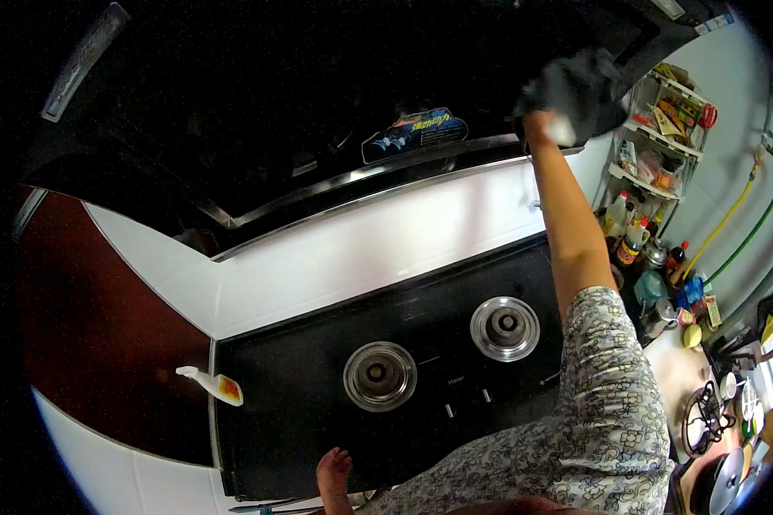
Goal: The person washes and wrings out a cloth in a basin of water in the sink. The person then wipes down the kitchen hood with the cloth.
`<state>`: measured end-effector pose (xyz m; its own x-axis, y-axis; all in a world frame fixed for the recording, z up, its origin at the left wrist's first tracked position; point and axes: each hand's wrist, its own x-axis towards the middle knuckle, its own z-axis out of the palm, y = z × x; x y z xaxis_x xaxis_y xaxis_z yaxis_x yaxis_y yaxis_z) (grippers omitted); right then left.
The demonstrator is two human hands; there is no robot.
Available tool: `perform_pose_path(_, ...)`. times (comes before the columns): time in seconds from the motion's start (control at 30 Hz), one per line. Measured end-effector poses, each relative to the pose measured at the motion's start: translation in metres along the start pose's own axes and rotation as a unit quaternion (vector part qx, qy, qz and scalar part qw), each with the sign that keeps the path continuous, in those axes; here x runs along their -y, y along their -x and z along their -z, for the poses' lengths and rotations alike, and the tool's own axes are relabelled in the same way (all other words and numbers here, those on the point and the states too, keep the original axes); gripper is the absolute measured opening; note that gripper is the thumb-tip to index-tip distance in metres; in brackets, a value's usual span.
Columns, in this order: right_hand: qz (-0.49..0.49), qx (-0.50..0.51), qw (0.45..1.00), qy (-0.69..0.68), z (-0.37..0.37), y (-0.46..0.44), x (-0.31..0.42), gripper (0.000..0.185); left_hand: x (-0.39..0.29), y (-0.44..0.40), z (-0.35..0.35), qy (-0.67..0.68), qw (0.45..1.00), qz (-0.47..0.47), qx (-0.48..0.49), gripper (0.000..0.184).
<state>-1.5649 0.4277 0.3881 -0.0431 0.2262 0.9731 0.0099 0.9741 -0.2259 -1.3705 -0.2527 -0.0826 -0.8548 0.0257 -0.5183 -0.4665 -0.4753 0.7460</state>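
Raised at the upper right, my right hand [543,130] is closed on a dark grey cloth [580,90], which is blurred and lies against the black range hood [455,60]. Down by the front edge of the black gas stove [283,378], my left hand [335,466] has its fingers curled together, with nothing seen in them. A white spray bottle with an orange label [219,385] lies at the stove's left edge, its nozzle end over the dark red surface.
Two round burners [380,376] [505,329] sit on the stove. A white corner shelf [661,137] with packets stands at the right, above bottles and jars [631,240]. Yellow and green hoses [734,225] run along the wall. Pans and dishes [730,481] rest at the lower right.
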Motion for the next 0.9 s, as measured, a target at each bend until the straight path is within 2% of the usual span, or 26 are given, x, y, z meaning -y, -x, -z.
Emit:
perform_pose_path(0.07,-0.113,-0.047,0.986,0.11,-0.004,0.017,-0.024,0.046,-0.002,0.009,-0.019,-0.04,0.998,-0.023,0.037,0.027)
perform_pose_path(0.1,-0.158,-0.027,0.971,0.175,-0.011,0.03,-0.016,0.044,-0.001,0.013,-0.026,-0.066,0.995,-0.046,0.059,0.025)
perform_pose_path(0.17,-0.189,0.113,0.918,0.33,-0.031,0.067,0.023,0.04,0.0,0.013,-0.038,-0.079,0.99,-0.081,0.083,0.026)
perform_pose_path(0.23,-0.063,0.351,0.821,0.447,-0.054,0.105,0.092,0.037,-0.002,0.012,-0.047,-0.057,0.989,-0.102,0.088,0.034)
perform_pose_path(0.27,0.023,0.413,0.786,0.46,-0.068,0.121,0.127,0.036,-0.009,0.017,-0.061,-0.057,0.994,-0.074,0.062,0.034)
perform_pose_path(0.3,0.092,0.231,0.88,0.405,-0.119,0.144,0.138,0.032,-0.02,0.029,-0.079,-0.056,0.997,-0.047,0.035,0.034)
perform_pose_path(0.33,0.177,0.047,0.928,0.325,-0.168,0.167,0.148,0.03,-0.027,0.035,-0.088,-0.055,0.998,-0.02,0.007,0.035)
perform_pose_path(0.37,0.137,0.086,0.985,0.062,-0.123,0.136,0.189,0.034,-0.026,0.028,-0.084,-0.057,0.995,-0.05,0.058,0.034)
perform_pose_path(0.4,0.091,0.107,0.968,-0.208,-0.075,0.104,0.232,0.041,-0.019,0.015,-0.074,-0.06,0.989,-0.078,0.112,0.034)
perform_pose_path(0.43,0.185,0.106,0.962,-0.17,-0.034,0.075,0.258,0.041,-0.011,0.001,-0.061,-0.063,0.979,-0.105,0.165,0.034)
perform_pose_path(0.47,0.277,0.105,0.946,-0.129,-0.008,0.054,0.275,0.042,-0.001,-0.016,-0.046,-0.078,0.982,-0.11,0.134,0.035)
perform_pose_path(0.5,0.31,0.01,0.93,-0.196,0.002,0.041,0.284,0.035,0.012,-0.034,-0.029,-0.092,0.983,-0.117,0.103,0.035)
perform_pose_path(0.53,0.282,0.038,0.904,-0.32,0.024,0.02,0.286,0.034,0.02,-0.045,-0.018,-0.122,0.98,-0.13,0.088,0.036)
perform_pose_path(0.6,0.213,0.091,0.804,-0.548,0.058,-0.021,0.279,0.033,0.036,-0.063,0.002,-0.197,0.965,-0.159,0.071,0.038)
perform_pose_path(0.63,0.211,0.074,0.795,-0.563,0.049,-0.032,0.263,0.032,0.043,-0.072,0.01,-0.211,0.962,-0.156,0.077,0.039)
perform_pose_path(0.67,0.332,-0.024,0.856,-0.395,0.049,-0.044,0.24,0.033,0.051,-0.082,0.021,-0.225,0.959,-0.154,0.083,0.039)
perform_pose_path(0.7,0.412,-0.165,0.869,-0.221,0.05,-0.055,0.217,0.033,0.059,-0.099,0.033,-0.206,0.965,-0.132,0.094,0.04)
perform_pose_path(0.73,0.374,-0.033,0.88,-0.291,0.058,-0.052,0.193,0.036,0.059,-0.104,0.032,-0.204,0.966,-0.119,0.101,0.04)
perform_pose_path(0.8,0.219,0.19,0.867,-0.406,0.075,-0.046,0.146,0.04,0.059,-0.107,0.025,-0.217,0.964,-0.104,0.11,0.039)
perform_pose_path(0.9,0.181,0.15,0.939,-0.251,0.076,-0.051,0.045,0.036,0.027,-0.044,-0.042,-0.204,0.968,-0.063,0.134,0.037)
